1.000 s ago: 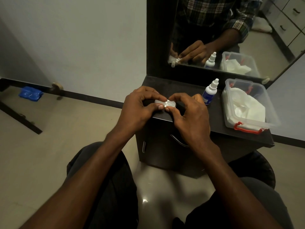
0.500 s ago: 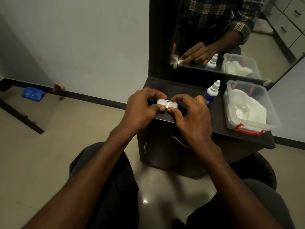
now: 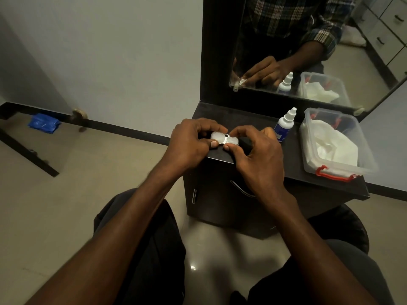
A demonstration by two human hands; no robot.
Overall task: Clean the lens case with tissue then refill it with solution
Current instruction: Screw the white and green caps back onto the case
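A white two-cup lens case [image 3: 224,138] with both round caps on sits between my hands, just above the front left corner of the dark cabinet top [image 3: 259,119]. My left hand [image 3: 191,144] pinches its left cup between thumb and curled fingers. My right hand [image 3: 255,153] pinches the right cup the same way. A small solution bottle [image 3: 284,125], white cap and blue label, stands upright to the right of my hands. Further right, a clear plastic box [image 3: 365,164] with red clips holds white tissues [image 3: 330,146].
A mirror [image 3: 308,40] rises behind the cabinet top and reflects my hands, the bottle and the box. The cabinet front has metal handles [image 3: 194,195]. A blue packet [image 3: 43,123] lies on the tiled floor at far left.
Both hands keep their grip on the case; it now lies flatter with both caps showing. The view has shifted slightly.
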